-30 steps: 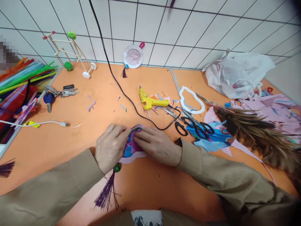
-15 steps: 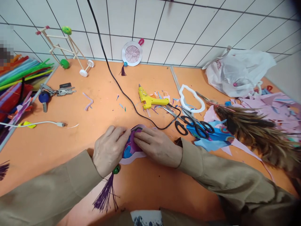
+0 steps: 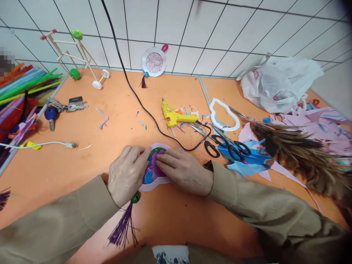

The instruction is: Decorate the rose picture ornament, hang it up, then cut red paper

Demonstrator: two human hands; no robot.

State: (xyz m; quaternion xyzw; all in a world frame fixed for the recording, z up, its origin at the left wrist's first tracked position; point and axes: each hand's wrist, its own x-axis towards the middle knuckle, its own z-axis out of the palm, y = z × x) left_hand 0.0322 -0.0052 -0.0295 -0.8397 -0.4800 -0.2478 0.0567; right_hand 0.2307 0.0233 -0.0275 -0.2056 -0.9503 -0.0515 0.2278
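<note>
Between my hands lies a paper ornament (image 3: 155, 172) with purple, blue and green patches and a pale pink border. My left hand (image 3: 128, 176) grips its left side, fingers bent together over the edge. From the right, my right hand (image 3: 185, 172) has its fingers pressed together on the purple part; the fingertips' undersides are hidden. Below my left hand a green bell (image 3: 135, 198) and a dark purple tassel (image 3: 125, 227) rest on the table, next to the ornament's lower left edge.
Beyond my hands are a yellow glue gun (image 3: 178, 118) with a black cord, a white wavy frame (image 3: 224, 114) and black-handled scissors (image 3: 236, 152). Paper scraps, a feather duster (image 3: 297, 157) and a plastic bag (image 3: 277, 86) fill the right. Keys (image 3: 68, 106) lie left.
The ornament's far edge, dark and raised before, now lies flatter and shows its pink border and green patch. Both hands have stayed nearly in place.
</note>
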